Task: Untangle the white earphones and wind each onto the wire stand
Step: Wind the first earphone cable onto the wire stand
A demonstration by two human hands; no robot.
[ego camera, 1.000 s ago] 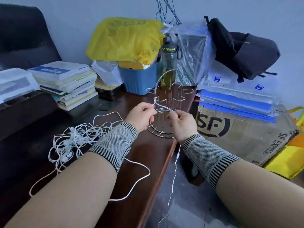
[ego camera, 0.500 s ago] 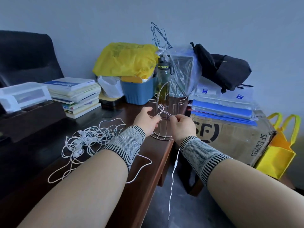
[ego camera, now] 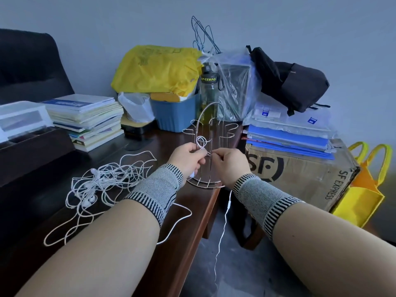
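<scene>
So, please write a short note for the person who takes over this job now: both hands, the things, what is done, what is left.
Left hand and right hand each pinch the same white earphone cord, looped at the wire stand on the desk edge. Its tail hangs off the desk. The tangled earphones lie left on the desk.
Done: one cord started.
Left: finish winding it, then untangle and wind the rest.

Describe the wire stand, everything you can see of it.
The wire stand is thin, bare, silvery metal wire. A tall arch with a twisted-looking left side rises from a rounded, spoked base at the table's right edge; hook-like arms branch off to both sides. It stands upright in front of a blue bin and a bottle. A white earphone cord is looped on its left side, pinched by the left hand and right hand just before it.
</scene>
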